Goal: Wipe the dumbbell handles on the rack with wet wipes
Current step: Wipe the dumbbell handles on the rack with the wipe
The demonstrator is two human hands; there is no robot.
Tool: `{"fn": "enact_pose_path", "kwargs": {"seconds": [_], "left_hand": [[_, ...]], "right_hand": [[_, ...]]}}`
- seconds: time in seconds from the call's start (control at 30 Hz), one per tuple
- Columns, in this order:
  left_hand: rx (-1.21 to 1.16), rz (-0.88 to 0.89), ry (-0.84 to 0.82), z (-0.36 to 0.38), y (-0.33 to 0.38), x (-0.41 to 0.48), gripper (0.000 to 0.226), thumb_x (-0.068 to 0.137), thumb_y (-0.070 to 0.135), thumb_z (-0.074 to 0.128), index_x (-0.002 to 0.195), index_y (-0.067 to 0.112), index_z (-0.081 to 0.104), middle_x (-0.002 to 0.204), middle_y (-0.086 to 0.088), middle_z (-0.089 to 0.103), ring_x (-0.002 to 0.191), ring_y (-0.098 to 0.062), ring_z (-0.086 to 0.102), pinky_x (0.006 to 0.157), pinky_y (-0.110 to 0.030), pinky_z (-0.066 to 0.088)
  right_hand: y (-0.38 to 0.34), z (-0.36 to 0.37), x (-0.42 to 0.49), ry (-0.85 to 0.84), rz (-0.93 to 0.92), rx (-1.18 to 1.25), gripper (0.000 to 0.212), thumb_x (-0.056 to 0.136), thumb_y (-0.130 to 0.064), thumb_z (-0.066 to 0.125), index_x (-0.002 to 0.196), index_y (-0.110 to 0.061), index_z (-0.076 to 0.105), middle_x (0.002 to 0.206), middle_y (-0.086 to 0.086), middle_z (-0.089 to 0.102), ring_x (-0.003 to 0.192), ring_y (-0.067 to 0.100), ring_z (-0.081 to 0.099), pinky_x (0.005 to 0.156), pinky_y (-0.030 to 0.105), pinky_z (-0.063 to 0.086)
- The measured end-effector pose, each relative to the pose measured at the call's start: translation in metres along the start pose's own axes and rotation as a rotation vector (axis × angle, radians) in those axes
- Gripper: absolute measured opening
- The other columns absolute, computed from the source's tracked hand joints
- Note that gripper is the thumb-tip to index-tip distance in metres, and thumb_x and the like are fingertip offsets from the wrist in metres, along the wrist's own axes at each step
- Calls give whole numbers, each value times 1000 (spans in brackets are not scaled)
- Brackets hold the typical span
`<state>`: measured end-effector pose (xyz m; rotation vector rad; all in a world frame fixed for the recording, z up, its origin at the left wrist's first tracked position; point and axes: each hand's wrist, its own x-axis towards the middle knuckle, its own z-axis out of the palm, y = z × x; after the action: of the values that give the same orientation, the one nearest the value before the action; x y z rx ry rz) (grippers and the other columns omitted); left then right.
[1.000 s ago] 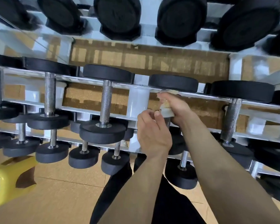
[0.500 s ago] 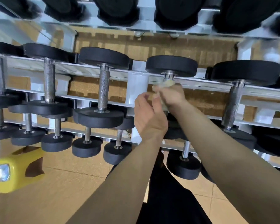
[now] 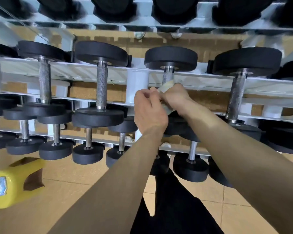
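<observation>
Tan tiled floor (image 3: 71,174) (thin grout lines), evenly lit.

Both bare forearms reach up from the bottom of the frame and meet at its centre. The right hand (image 3: 176,98), fingers curled away from the camera, grips a wet wipe (image 3: 167,85). The left hand (image 3: 149,112), back toward the camera, fingers curled, pinches the wipe's edge, touching the right.
</observation>
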<state>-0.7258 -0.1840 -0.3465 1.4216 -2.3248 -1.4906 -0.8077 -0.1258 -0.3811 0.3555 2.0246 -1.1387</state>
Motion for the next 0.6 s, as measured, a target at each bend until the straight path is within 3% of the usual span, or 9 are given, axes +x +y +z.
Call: {"fn": "enact_pose_path", "kwargs": {"seconds": [0.07,0.13,0.23,0.33,0.4,0.5,0.6], "left_hand": [[-21,-21,-11,0,2,-1,31,98,54,34,98,29,52,98,12,60,86,-11,55,78,-34,37],[-38,-74,-39,-1,3,1,24,100,51,36,97,33,51,93,14,59,83,-7,54,74,-32,36],[-110,-151,-120,-6,1,11,12,98,45,49,99,34,53,93,16,60,85,-3,55,72,-29,37],[-163,-161,-324,-12,0,23,33,94,42,63,121,23,57,106,9,65,98,-9,62,82,-26,45],[-136,-127,-387,-15,0,31,40,91,39,70,124,21,57,102,9,65,94,-7,63,83,-20,47],[-82,-105,-398,-15,-4,49,21,91,29,73,108,18,66,88,8,63,77,-7,59,69,-10,47],[47,-129,-421,-11,-8,64,6,90,27,73,87,23,69,82,9,65,81,-14,62,79,-20,51]], "right_hand": [[-11,5,3,159,7,18,31,77,-29,83,99,-13,68,93,2,72,86,21,69,74,31,57],[-23,8,6,225,-14,155,30,77,-28,83,97,-14,65,95,3,72,91,23,70,83,34,58],[-24,5,-10,85,-60,401,27,80,-23,81,99,-21,62,98,0,69,94,16,67,92,37,57],[-9,-8,-35,-46,-75,487,43,77,-32,72,118,-22,61,113,5,69,106,22,67,95,45,56],[1,-15,-49,-73,-114,609,35,85,-29,60,120,-22,64,112,2,71,105,17,68,93,37,54],[10,-22,-70,-36,-114,712,34,104,-24,42,133,-21,60,121,-8,71,114,8,66,102,32,49],[16,-19,-79,62,-104,675,30,106,-25,39,123,-25,63,124,-6,70,116,10,64,101,33,49]]}}
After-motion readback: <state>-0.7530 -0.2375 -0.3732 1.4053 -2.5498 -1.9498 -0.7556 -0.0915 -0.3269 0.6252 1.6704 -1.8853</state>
